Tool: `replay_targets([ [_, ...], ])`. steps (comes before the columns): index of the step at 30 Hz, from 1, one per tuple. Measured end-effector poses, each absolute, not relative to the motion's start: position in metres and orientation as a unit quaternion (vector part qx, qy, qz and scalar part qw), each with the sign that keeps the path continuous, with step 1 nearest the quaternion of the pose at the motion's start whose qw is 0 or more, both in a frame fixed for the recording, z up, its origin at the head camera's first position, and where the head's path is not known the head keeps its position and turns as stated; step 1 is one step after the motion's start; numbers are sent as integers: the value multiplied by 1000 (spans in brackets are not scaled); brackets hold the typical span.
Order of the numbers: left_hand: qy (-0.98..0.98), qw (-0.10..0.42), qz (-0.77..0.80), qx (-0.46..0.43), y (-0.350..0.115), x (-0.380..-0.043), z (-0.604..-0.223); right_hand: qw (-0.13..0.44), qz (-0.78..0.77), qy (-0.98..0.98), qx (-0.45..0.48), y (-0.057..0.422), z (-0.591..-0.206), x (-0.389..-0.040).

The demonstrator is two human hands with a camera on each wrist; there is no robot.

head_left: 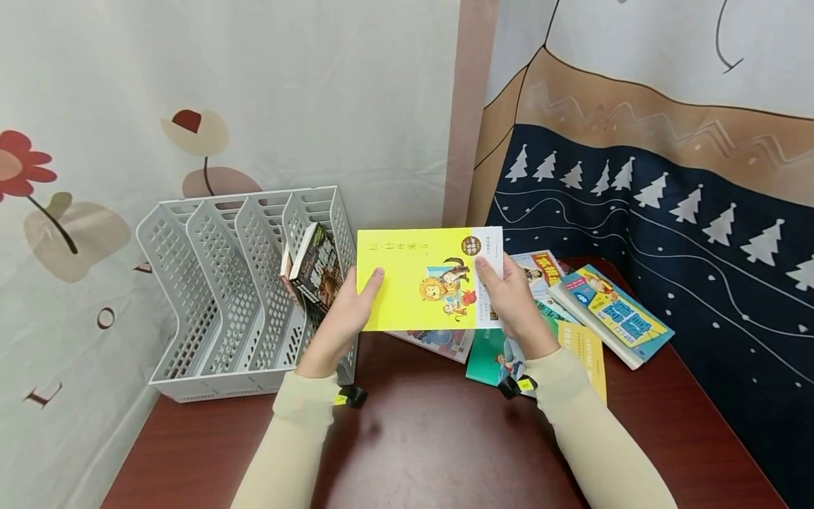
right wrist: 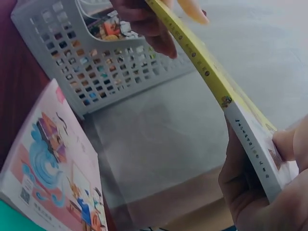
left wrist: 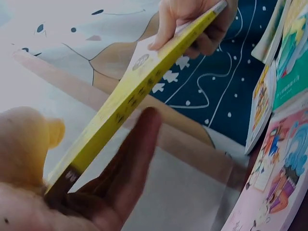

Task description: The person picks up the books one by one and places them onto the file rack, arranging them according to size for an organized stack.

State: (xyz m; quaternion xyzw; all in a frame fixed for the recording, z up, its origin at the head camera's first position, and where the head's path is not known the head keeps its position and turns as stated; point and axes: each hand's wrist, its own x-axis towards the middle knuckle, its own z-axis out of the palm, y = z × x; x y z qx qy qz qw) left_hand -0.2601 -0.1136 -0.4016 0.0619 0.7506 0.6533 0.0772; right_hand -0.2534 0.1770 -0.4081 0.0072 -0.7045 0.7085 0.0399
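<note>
Both hands hold up a yellow book [head_left: 400, 283] with a white strip at its right end and cartoon animals on the cover. My left hand [head_left: 341, 318] grips its left end, thumb on the cover and fingers behind. At the white end, my right hand [head_left: 514, 300] pinches it the same way. The spine [right wrist: 207, 72] shows in the right wrist view. To the left stands a grey slotted book rack [head_left: 210, 385]; dark-covered books [head_left: 318, 265] lean in its right-hand slots.
Several books lie on the brown table [head_left: 420, 452] at the right: a blue one [head_left: 620, 307], a green one [head_left: 486, 357] and a pink one [left wrist: 274, 178] partly under the held book. Printed curtains [head_left: 394, 106] hang behind the table and along its right side.
</note>
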Motion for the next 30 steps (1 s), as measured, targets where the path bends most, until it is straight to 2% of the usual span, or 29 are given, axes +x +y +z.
replay_targets([
  [6, 740, 24, 671, 47, -113, -258, -404, -3, 712, -702, 3, 169, -408, -252],
  [12, 749, 5, 660, 63, -123, -258, -401, -63, 721, -690, -1, 170, -410, -255],
  [15, 754, 5, 653, 79, -130, -258, -398, -73, 714, -696, 3, 171, -410, -257],
  [23, 774, 31, 624, 98, -139, -255, -390, -53, 651, -757, -4, 185, -409, -259],
  [30, 792, 57, 596, 123, -141, -255, -390, -71, 546, -832, 71, 197, -408, -258],
])
